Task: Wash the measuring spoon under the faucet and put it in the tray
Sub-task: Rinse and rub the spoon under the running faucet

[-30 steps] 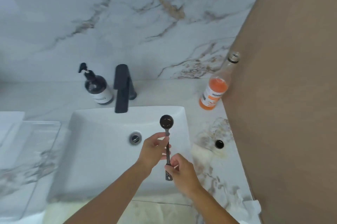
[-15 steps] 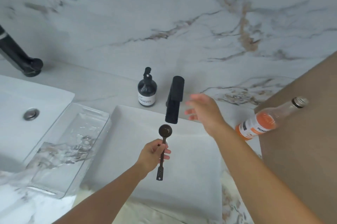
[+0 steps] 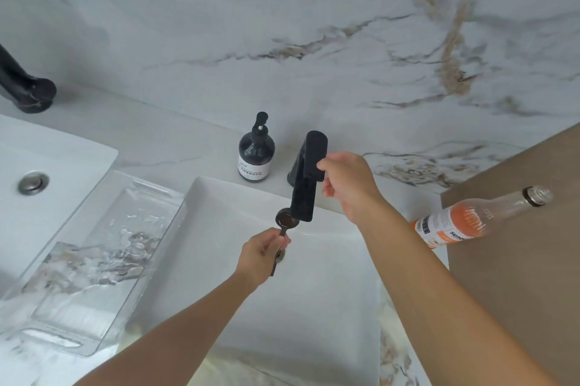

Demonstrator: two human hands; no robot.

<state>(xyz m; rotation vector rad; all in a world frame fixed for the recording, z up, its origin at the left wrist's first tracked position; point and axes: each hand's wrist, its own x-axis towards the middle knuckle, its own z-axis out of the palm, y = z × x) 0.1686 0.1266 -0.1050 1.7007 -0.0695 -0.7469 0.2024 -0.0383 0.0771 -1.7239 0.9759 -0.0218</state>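
We saw the left hand [image 3: 263,255] pinching the spoon [image 3: 285,222], handle toward us, bowl up under the faucet [image 3: 303,194], right hand [image 3: 348,184] gripping its lever.

One view only, from a camera worn on the person's head, looking forward and steeply down over a marble bench [image 3: 175,147] toward the marble wall [image 3: 282,24] that fills the upper half. The wide lens bends straight lines, so the bench's back edge runs tilted, rising to the left. The camera stands close above the white sink [image 3: 314,291], which fills the lower middle, with both forearms entering from the bottom edge. A clear tray [image 3: 94,260] lies at lower left, a second basin [image 3: 62,159] at the left edge, and a brown panel [image 3: 518,260] closes the right side.
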